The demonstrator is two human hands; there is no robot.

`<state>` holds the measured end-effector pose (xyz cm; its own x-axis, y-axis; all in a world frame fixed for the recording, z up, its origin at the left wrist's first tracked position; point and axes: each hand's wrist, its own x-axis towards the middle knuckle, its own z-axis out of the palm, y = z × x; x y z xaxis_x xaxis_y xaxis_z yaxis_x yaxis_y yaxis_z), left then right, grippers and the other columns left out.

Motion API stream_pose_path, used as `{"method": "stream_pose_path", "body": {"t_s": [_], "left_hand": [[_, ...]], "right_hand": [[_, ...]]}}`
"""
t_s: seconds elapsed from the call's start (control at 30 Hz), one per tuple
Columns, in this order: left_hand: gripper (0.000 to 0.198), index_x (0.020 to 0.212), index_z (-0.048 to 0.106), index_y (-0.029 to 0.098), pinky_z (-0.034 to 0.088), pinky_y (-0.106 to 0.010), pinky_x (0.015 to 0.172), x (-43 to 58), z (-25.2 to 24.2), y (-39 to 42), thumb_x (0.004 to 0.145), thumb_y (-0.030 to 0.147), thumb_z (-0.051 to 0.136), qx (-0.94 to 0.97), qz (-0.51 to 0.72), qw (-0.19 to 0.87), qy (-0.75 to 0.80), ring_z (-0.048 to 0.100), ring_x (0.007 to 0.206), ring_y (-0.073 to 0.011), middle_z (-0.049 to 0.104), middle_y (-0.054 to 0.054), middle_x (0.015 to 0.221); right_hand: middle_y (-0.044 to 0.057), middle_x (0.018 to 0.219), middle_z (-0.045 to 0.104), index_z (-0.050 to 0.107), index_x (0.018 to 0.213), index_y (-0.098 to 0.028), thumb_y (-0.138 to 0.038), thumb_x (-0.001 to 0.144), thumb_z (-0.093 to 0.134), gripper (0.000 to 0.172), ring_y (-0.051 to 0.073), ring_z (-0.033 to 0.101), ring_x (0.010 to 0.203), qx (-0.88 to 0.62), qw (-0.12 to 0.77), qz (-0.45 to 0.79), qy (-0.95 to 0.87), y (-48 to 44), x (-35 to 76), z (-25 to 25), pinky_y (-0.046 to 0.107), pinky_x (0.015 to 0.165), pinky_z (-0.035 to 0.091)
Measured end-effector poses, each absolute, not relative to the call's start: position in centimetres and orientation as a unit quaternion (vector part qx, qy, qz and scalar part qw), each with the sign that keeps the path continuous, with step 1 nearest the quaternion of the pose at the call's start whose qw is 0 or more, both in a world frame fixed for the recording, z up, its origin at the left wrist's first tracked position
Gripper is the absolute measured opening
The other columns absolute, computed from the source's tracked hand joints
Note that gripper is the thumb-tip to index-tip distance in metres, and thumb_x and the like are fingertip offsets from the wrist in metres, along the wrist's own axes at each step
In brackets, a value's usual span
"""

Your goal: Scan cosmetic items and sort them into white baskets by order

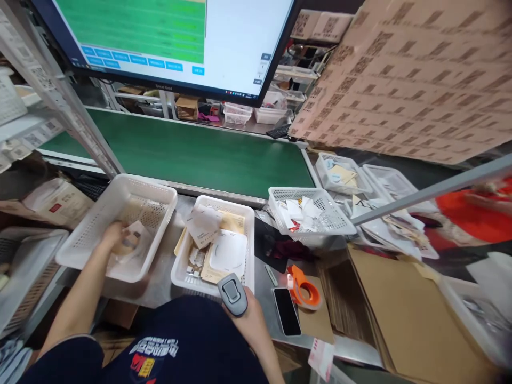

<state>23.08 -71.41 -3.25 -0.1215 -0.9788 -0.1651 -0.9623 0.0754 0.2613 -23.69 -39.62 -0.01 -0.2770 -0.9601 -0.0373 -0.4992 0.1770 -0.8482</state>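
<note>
Head view: I see the left hand down inside a white perforated plastic basket. Its fingers lie on a clear-wrapped packet with a round tan disc just right of the palm, but blur keeps me from telling whether they grip it. The right hand is wrapped around a grey handheld barcode scanner, with a second white basket of papers just ahead. A black phone and an orange tape dispenser lie right of that hand.
</note>
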Motion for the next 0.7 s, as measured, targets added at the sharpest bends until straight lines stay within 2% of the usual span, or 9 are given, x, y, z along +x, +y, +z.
{"method": "stream_pose_path", "body": {"t_s": [0.07, 0.13, 0.2, 0.3, 0.37, 0.47, 0.6, 0.7], "left_hand": [[0.034, 0.116, 0.075, 0.006, 0.055, -0.037, 0.104, 23.0, -0.8, -71.3, 0.101, 0.026, 0.052, 0.650, -0.149, 0.064, -0.742, 0.071, 0.114, -0.0295, 0.080, -0.015, 0.120], [0.039, 0.120, 0.077, 0.009, 0.054, -0.042, 0.116, 22.3, 1.6, -70.8, 0.097, 0.027, 0.052, 0.595, -0.147, 0.132, -0.779, 0.072, 0.124, -0.0316, 0.082, -0.015, 0.131], [0.034, 0.109, 0.080, 0.014, 0.048, -0.049, 0.129, 20.6, 3.3, -69.7, 0.092, 0.024, 0.052, 0.495, -0.118, 0.225, -0.831, 0.073, 0.131, -0.0321, 0.086, -0.012, 0.129], [0.027, 0.090, 0.078, 0.024, 0.037, -0.055, 0.141, 16.3, 4.4, -67.3, 0.098, 0.016, 0.053, 0.315, -0.018, 0.337, -0.887, 0.078, 0.126, -0.0277, 0.090, -0.003, 0.114], [0.031, 0.091, 0.077, 0.028, 0.034, -0.053, 0.144, 12.9, 4.4, -65.4, 0.101, 0.008, 0.056, 0.205, 0.039, 0.379, -0.902, 0.080, 0.124, -0.0227, 0.091, 0.002, 0.115], [0.028, 0.101, 0.076, 0.029, 0.032, -0.046, 0.146, 8.5, 4.3, -63.4, 0.104, 0.004, 0.063, 0.085, 0.059, 0.416, -0.903, 0.077, 0.132, -0.0171, 0.090, 0.003, 0.124], [0.019, 0.100, 0.075, 0.030, 0.030, -0.037, 0.147, 4.4, 5.0, -62.8, 0.108, 0.013, 0.070, -0.023, 0.070, 0.402, -0.913, 0.074, 0.136, -0.0118, 0.089, 0.006, 0.127], [0.014, 0.099, 0.078, 0.032, 0.029, -0.032, 0.147, 2.4, 5.0, -63.2, 0.104, 0.019, 0.076, -0.083, 0.115, 0.355, -0.924, 0.072, 0.139, -0.0109, 0.088, 0.007, 0.131]], "right_hand": [[0.013, 0.102, 0.086, 0.081, 0.107, -0.021, -0.043, 0.080, 0.079, 0.035, 0.035, 0.083, 0.093, -0.532, 0.311, -0.381, 0.689, -40.4, -23.9, 0.9, 0.045, 0.086, 0.068], [0.013, 0.104, 0.086, 0.080, 0.108, -0.021, -0.041, 0.079, 0.081, 0.035, 0.035, 0.082, 0.095, -0.541, 0.324, -0.382, 0.675, -41.4, -24.0, 1.9, 0.046, 0.090, 0.068], [0.014, 0.108, 0.086, 0.080, 0.111, -0.020, -0.041, 0.079, 0.083, 0.038, 0.036, 0.082, 0.100, -0.543, 0.343, -0.393, 0.657, -42.7, -24.0, 2.6, 0.047, 0.093, 0.067], [0.014, 0.116, 0.087, 0.078, 0.118, -0.020, -0.047, 0.077, 0.090, 0.051, 0.036, 0.083, 0.107, -0.541, 0.380, -0.415, 0.625, -44.9, -23.5, 3.6, 0.049, 0.097, 0.067], [0.013, 0.118, 0.087, 0.078, 0.119, -0.020, -0.049, 0.074, 0.095, 0.057, 0.034, 0.083, 0.107, -0.535, 0.394, -0.427, 0.613, -46.2, -23.2, 4.7, 0.049, 0.099, 0.067], [0.010, 0.120, 0.088, 0.081, 0.119, -0.021, -0.046, 0.070, 0.101, 0.059, 0.032, 0.083, 0.112, -0.504, 0.418, -0.471, 0.591, -47.6, -23.3, 7.4, 0.050, 0.108, 0.066], [0.008, 0.117, 0.089, 0.088, 0.116, -0.021, -0.044, 0.074, 0.103, 0.050, 0.033, 0.084, 0.116, -0.490, 0.481, -0.505, 0.522, -48.4, -24.4, 11.8, 0.054, 0.117, 0.064], [0.008, 0.122, 0.089, 0.090, 0.120, -0.022, -0.046, 0.073, 0.105, 0.055, 0.035, 0.085, 0.119, -0.509, 0.488, -0.499, 0.504, -48.5, -24.9, 13.7, 0.057, 0.120, 0.062]]}}
